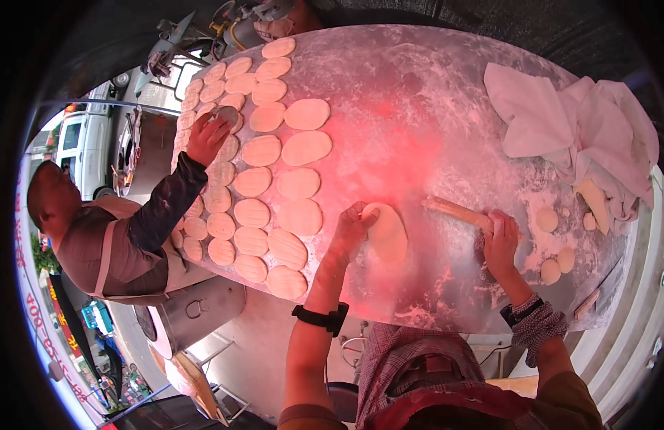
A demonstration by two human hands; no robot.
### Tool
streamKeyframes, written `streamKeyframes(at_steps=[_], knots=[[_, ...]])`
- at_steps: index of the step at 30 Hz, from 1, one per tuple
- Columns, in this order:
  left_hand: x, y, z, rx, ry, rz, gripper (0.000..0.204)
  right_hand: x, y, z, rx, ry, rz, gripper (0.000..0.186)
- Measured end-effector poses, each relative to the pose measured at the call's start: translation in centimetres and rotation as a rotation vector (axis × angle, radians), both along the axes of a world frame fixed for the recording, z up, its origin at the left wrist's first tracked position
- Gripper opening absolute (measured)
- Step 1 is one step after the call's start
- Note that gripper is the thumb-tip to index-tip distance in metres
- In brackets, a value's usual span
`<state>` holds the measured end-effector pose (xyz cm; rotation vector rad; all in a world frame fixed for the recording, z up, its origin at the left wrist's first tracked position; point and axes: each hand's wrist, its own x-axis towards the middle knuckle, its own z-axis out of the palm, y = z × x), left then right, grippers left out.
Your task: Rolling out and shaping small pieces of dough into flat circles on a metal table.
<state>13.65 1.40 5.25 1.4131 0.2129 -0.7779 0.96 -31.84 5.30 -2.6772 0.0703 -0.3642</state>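
Observation:
On the floured metal table (pixel 418 79), my left hand (pixel 355 226) grips the left edge of a flat oval dough piece (pixel 388 236), thumb on top. To its right, my right hand (pixel 500 240) is closed around a wooden rolling pin (pixel 454 208) angled across the table. Rows of flattened dough ovals (pixel 301 208) cover the left part of the table, some with ridged lines. Small dough rounds (pixel 547 218) and a strip of dough (pixel 593 204) lie at the right.
A co-worker (pixel 113 244) at the left holds a round metal tool (pixel 224 113) over the dough. A cloth (pixel 568 129) is heaped at the right, above a flat tool (pixel 590 301) near the edge. A steel pot (pixel 196 315) stands below left; vehicles are beyond.

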Motion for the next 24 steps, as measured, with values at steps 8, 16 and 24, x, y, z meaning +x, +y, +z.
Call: streamKeyframes(at_steps=[8, 16, 24], knots=[[24.6, -0.7, 0.6, -0.255, -0.135, 0.395, 0.019, 2.5, 1.1, -3.9, -0.139, 0.017, 0.005, 0.036], [31.4, 0.0, -5.4, 1.225, -0.973, -0.093, 0.068, 3.1, 0.7, -2.9, -0.186, 0.026, -0.011, 0.031], [30.5, -2.7, -5.3, 1.431, -1.066, -0.318, 0.066, 3.9, 1.2, -2.8, -0.155, 0.076, -0.015, 0.038]])
